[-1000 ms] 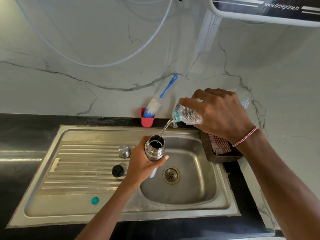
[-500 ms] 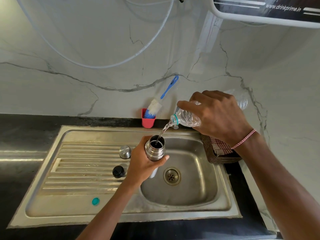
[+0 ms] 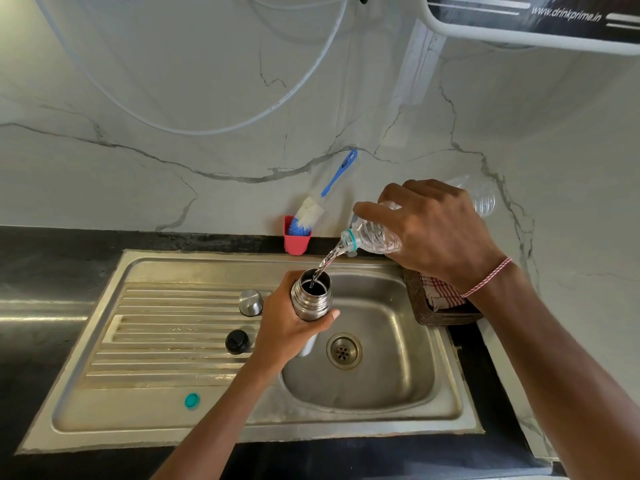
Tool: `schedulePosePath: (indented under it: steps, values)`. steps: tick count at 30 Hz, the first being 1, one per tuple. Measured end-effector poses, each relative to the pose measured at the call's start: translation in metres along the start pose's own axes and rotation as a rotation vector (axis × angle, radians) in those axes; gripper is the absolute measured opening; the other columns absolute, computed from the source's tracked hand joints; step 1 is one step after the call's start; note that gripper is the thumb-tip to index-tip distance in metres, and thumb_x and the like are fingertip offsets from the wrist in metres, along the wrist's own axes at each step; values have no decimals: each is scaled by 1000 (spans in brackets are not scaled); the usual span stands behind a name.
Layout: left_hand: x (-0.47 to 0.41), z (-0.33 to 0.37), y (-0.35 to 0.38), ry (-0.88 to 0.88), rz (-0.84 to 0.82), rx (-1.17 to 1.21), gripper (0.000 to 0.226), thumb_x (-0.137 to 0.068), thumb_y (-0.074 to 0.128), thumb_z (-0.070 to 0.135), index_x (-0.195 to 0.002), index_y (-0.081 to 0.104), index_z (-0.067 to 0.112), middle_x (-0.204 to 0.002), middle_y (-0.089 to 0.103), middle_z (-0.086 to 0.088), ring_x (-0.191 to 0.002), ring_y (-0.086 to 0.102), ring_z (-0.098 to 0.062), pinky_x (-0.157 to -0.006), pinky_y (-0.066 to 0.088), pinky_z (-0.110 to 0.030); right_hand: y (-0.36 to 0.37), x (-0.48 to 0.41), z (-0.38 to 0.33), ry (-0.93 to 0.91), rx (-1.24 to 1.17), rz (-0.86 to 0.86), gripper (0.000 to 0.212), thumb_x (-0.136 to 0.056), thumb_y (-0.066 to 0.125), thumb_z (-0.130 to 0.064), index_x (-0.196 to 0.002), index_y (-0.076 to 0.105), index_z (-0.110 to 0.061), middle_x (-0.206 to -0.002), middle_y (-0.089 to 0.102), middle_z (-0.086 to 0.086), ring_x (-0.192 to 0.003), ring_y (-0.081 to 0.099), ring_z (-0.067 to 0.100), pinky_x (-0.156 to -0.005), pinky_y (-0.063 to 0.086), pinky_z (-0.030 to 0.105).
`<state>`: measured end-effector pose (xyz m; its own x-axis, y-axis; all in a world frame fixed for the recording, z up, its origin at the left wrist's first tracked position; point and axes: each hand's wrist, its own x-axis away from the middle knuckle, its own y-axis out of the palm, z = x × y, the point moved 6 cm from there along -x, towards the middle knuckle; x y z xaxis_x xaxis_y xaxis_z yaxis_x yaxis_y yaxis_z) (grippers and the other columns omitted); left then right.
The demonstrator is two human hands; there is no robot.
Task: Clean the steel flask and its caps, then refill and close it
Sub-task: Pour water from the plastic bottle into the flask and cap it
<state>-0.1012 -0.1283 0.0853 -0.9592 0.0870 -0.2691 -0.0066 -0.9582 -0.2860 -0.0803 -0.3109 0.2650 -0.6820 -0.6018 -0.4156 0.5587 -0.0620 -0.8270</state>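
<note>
The left hand's [image 3: 287, 327] grip wrapped the flask [image 3: 311, 301], held upright over the sink [image 3: 381, 379]. Just above to its right, the right hand [image 3: 436, 230] clasped a bottle [image 3: 374, 239], neck tilted down-left, pouring water [image 3: 327, 263] into the flask's mouth.
</note>
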Motion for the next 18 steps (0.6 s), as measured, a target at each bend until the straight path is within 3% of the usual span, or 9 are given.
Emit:
schedulePosePath:
  steps: [18]
  values:
    - [2,5,-1,-30,-10,37,61,-67,97,21,-116,60,23,-100,72,17,-92,71,-10,-79,50,-14,3,3,-5,-17,12,-36,51,-79,75,-14,-124,59,-33,-101,67,4,-80,63,28,-69,51,36]
